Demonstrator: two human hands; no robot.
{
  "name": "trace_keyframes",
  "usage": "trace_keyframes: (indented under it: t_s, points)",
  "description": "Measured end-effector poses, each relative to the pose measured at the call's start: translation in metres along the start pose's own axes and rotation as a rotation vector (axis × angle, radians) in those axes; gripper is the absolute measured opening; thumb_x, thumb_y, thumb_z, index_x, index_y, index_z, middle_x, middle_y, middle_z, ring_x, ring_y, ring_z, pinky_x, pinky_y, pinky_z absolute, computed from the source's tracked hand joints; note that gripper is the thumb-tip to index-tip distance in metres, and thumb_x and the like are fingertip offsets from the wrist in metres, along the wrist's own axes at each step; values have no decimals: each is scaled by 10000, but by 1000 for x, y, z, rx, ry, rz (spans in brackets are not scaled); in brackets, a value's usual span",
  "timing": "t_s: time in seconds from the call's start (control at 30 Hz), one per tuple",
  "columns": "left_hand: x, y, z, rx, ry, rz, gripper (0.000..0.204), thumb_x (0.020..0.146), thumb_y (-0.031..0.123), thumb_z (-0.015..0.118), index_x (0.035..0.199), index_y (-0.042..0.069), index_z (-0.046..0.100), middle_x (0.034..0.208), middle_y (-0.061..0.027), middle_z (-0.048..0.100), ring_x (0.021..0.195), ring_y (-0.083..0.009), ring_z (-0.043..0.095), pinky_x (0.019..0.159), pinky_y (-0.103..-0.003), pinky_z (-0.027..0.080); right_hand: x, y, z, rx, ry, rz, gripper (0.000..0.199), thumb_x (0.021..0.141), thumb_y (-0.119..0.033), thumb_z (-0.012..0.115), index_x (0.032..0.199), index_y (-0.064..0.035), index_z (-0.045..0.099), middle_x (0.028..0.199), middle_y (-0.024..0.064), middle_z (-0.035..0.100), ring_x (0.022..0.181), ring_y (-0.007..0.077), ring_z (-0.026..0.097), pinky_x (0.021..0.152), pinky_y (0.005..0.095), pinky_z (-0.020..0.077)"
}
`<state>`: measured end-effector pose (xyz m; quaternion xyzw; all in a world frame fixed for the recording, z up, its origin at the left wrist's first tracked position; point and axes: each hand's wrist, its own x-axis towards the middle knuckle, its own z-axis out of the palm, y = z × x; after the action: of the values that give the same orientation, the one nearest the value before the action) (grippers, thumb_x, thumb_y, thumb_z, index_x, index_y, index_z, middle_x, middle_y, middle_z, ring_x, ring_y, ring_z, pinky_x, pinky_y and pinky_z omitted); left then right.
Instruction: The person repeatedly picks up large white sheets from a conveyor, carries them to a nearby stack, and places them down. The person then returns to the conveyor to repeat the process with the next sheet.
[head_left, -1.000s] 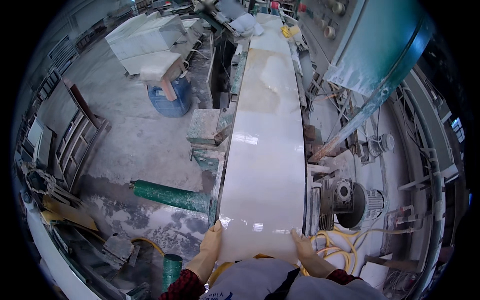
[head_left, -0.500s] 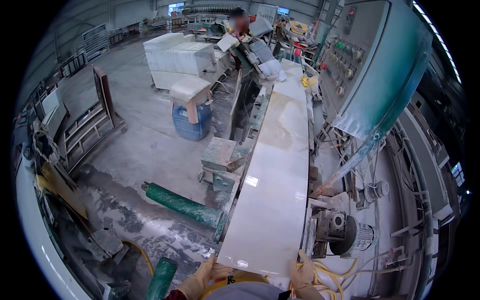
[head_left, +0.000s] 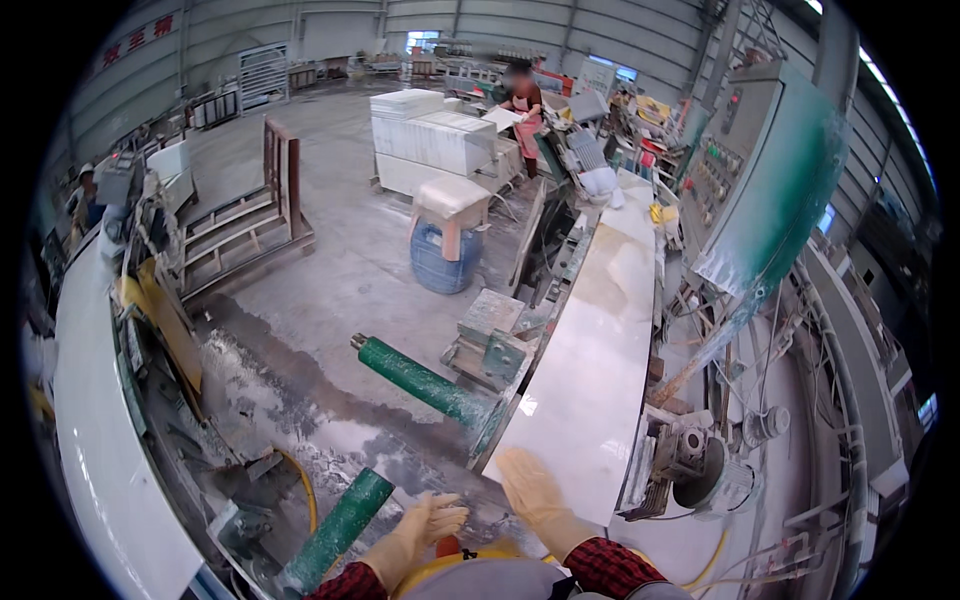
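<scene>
A long white polished stone slab (head_left: 590,400) lies along the machine bed, running away from me. My right hand (head_left: 530,490), in a cream glove, rests flat on the slab's near left corner with its fingers stretched out. Left of that corner, my left hand (head_left: 428,522), gloved alike, hangs in the air apart from the slab with its fingers extended and nothing in them. Below and beside it is a green roller (head_left: 340,525). Another green roller (head_left: 420,385) sticks out leftward from the machine bed.
At right stand a green-and-grey control cabinet (head_left: 765,170) and a motor (head_left: 725,485). A blue barrel (head_left: 445,258) and stacked white slabs (head_left: 435,145) stand beyond the rollers. A co-worker (head_left: 525,115) holds a pale panel there. Another long white slab (head_left: 105,400) lies at left.
Both hands have let go of the slab's near corners. My right hand has moved left onto the slab's top; my left is now clear of it. The view has shifted left and up.
</scene>
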<state>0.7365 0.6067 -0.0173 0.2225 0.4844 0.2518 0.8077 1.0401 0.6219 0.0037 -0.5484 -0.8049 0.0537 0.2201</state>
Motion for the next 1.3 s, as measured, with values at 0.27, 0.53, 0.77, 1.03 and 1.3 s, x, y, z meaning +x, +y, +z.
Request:
trace_keyframes:
  t_s: [0.27,0.53,0.77,1.03,1.3]
  points:
    - [-116,-58,-119,-164,515,457,868,1283,743,366,1642,34,718,1447,-200,871,1287,-347,847,1179,-460,653,-120,88,-36,-244,-68,47,455,1193,-197,586,1591,-14,707,1669,279,693,1575,476,625,1370,601,456]
    - [-315,-205,-216,255,1425,704,558,1303,384,537,1625,-31,728,1625,-205,791,1504,-332,755,1312,-401,535,-246,172,-42,-128,355,246,454,1267,-170,584,1648,54,686,1684,282,701,1611,476,616,1436,549,397]
    - [-346,-243,-216,1225,1535,645,506,1134,129,710,1626,73,608,1596,-302,615,1518,-530,589,1304,-593,479,-306,79,46,359,346,541,470,1253,-157,585,1663,56,674,1679,294,704,1593,454,629,1390,529,443]
    - [-347,-240,-216,1085,1498,826,428,1181,164,718,1604,99,699,1624,-329,699,1558,-536,634,1347,-601,494,-263,-127,103,640,-558,289,458,1232,-230,658,1654,-72,742,1490,197,816,1401,345,742,1249,454,536]
    - [-445,-257,-262,1046,1622,989,454,1119,54,731,1572,68,719,1455,-217,780,1387,-445,718,1203,-566,560,-191,-331,90,757,-1100,151,531,1296,-374,569,1676,-34,717,1541,80,865,1516,220,733,1320,371,505]
